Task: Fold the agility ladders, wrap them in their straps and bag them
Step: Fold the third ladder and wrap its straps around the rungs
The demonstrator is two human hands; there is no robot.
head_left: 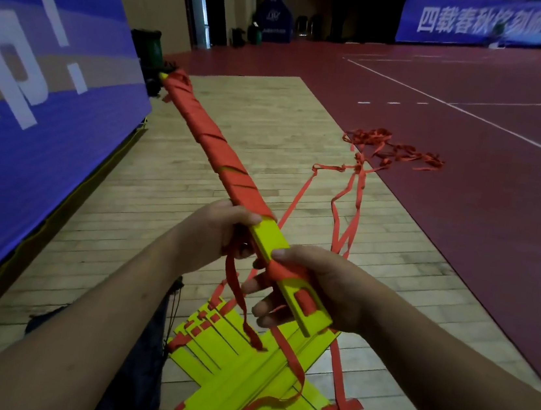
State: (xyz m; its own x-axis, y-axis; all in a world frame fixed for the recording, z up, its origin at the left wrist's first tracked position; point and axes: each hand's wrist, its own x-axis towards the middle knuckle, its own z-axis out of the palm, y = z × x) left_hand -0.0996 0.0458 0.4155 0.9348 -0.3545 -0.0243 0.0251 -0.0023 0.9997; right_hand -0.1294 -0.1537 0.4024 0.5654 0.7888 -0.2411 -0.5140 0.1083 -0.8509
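Both hands are on the bundle point(268, 238). The left hand point(214, 232) curls round it where the red strap point(204, 125) wrap ends. The right hand point(313, 288) grips the bare yellow end, thumb on top, fingers point(266, 310) underneath. It's up in the air, angled away. The left fingers are mostly hidden. More rungs point(241, 371) on the floor point(256, 118) are cut off at the bottom edge.

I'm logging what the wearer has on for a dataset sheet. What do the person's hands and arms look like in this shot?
Both are bare. The left hand and right hand wear no gloves, and no rings show on the visible fingers. The left forearm and right forearm are uncovered down to the frame's edge: no sleeves, watch or wristband in view.
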